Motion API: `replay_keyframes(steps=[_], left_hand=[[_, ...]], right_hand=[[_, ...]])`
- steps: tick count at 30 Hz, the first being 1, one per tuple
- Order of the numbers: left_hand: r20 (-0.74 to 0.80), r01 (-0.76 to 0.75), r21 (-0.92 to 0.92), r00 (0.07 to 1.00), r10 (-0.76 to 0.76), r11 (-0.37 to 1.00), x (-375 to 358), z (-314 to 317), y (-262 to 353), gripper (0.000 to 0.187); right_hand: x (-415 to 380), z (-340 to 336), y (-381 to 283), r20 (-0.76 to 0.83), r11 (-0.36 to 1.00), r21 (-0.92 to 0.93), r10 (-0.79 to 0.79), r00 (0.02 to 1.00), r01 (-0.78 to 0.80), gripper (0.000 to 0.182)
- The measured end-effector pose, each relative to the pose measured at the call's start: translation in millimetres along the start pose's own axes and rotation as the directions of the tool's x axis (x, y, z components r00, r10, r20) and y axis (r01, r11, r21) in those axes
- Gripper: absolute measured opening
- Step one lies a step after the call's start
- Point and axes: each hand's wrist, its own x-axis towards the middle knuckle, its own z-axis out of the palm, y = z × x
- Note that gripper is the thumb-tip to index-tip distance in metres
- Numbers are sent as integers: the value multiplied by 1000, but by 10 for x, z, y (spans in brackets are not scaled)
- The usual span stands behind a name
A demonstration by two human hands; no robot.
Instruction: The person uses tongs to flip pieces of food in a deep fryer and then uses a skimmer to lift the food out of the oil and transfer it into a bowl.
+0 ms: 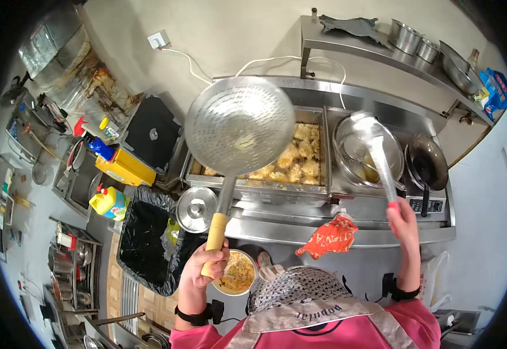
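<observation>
My hands, well apart, each grip a tool over the fryer.
Left hand (202, 269) clamps the skimmer (239, 125), lifted empty; right hand (402, 216) clamps tongs (375, 152); golden pieces (291, 160) still sit in the fryer (265, 183), frame centre.

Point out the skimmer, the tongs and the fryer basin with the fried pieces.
skimmer (239, 125), head view, middle of the perforated round bowl.
tongs (379, 154), head view, midway along the metal arms.
fryer basin (323, 145), head view, right rim beside the golden pieces.

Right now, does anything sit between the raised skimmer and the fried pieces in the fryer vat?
Nothing visible does. The skimmer, held in the left hand, hangs above the fried pieces in the open vat; its bowl hides part of them.
</observation>
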Motion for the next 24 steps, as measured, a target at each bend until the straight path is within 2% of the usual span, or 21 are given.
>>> replay_keyframes(steps=[1,3,4,8,11,12,15,18,21,24], left_hand=[[-31,-10,16,999,10,1000,1,-144,112,27],[-83,-29,33,996,32,999,2,-403,316,25],[-120,-33,35,992,37,999,3,-540,394,25],[-161,-31,65,986,41,997,-15,-909,702,22],[-228,-19,111,973,44,994,-34,-1005,862,24],[-247,-16,128,968,48,992,-31,-1045,890,25],[-268,-13,153,962,54,988,-24,-1116,976,27],[-250,-9,116,967,38,993,-5,-1229,983,29],[-201,-15,25,979,20,1000,25,-1312,955,30],[-194,-26,-28,981,20,999,47,-1281,896,30]], right_hand=[[119,249,-42,-3,930,-261,-268,963,258,32],[322,676,-408,110,674,-681,-294,949,287,40],[440,888,-435,170,588,-749,-275,946,305,35],[876,1595,-230,405,236,-857,-237,883,457,18],[1034,1952,-71,471,18,-874,-213,856,486,10],[1073,2041,-25,478,-20,-876,-180,860,482,10],[1135,2176,85,486,-100,-874,-223,845,476,14],[1192,2167,231,457,-35,-888,-175,872,459,18],[1130,2087,182,314,265,-898,-176,933,352,19],[1089,1906,127,243,647,-749,69,967,142,28]])
